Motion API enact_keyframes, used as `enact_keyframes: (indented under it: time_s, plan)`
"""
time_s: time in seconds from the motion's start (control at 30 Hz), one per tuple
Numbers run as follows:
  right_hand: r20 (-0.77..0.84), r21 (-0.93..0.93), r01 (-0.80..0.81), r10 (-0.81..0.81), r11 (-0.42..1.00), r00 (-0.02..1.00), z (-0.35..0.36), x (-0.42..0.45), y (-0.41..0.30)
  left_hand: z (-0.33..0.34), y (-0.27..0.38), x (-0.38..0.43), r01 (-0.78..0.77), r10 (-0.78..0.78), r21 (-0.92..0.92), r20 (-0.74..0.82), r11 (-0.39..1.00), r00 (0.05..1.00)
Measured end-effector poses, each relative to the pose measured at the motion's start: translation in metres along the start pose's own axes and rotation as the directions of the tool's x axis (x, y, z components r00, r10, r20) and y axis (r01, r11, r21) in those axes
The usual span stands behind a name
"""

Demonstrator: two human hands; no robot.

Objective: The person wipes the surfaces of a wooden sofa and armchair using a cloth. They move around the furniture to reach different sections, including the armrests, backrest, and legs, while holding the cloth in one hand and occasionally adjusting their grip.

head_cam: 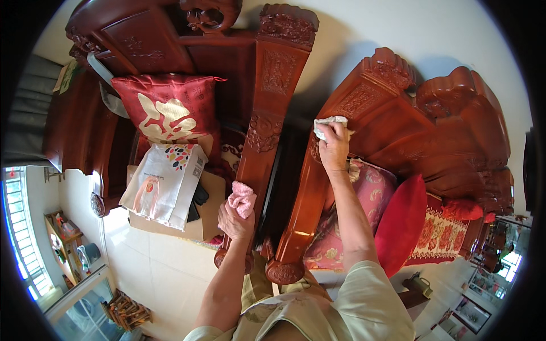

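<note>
My left hand [236, 221] grips a pink terry cloth [242, 199] over the front part of the carved wooden armrest [254, 164] of the left seat. With my right hand [334, 147] I press a white cloth [330, 123] onto the upper part of the right seat's wooden armrest [303, 204], just below a carved panel. The two polished red-brown armrests stand side by side, with a dark gap between them. Both cloths are bunched up, and the fingers partly cover them.
On the left seat, a red cushion [166, 106] leans behind a printed white bag [164, 183] on a cardboard box [213, 187]. A pink patterned cushion [371, 192] and a red cushion [403, 226] lie on the right seat. Left, a wooden shelf [64, 243] stands near a window.
</note>
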State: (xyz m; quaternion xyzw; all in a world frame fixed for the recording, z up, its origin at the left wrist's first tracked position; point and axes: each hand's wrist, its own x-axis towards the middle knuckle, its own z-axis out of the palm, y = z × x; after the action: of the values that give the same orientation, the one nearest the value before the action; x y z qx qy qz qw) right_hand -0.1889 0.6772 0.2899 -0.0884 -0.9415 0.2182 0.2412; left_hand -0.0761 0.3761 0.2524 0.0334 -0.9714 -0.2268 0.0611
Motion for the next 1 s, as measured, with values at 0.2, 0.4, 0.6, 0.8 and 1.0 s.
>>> enact_keyframes:
  time_s: [0.2,0.4,0.6,0.8,1.0]
  plan:
    - [-0.520,0.290,0.228,-0.047,0.930,0.853,-0.056,0.090,-0.094,-0.003,0.001,0.000,0.011,-0.011,-0.027,-0.008,1.000,1.000]
    - [-0.495,0.450,0.157,0.099,0.879,0.863,0.006,0.143,-0.115,0.001,0.002,-0.003,0.012,-0.011,-0.047,0.016,0.999,1.000]
    - [-0.203,0.459,-0.225,0.348,0.859,0.915,0.063,0.076,-0.087,-0.001,0.003,0.000,-0.005,0.006,-0.050,0.015,0.999,1.000]
    - [0.199,0.284,-0.370,0.323,0.884,0.925,0.073,0.019,-0.051,0.002,-0.001,-0.005,0.005,-0.005,-0.032,0.013,0.999,1.000]
    - [-0.608,0.207,0.282,-0.103,0.937,0.787,-0.037,0.112,-0.119,-0.001,-0.001,-0.004,0.015,-0.014,-0.043,0.018,0.999,1.000]
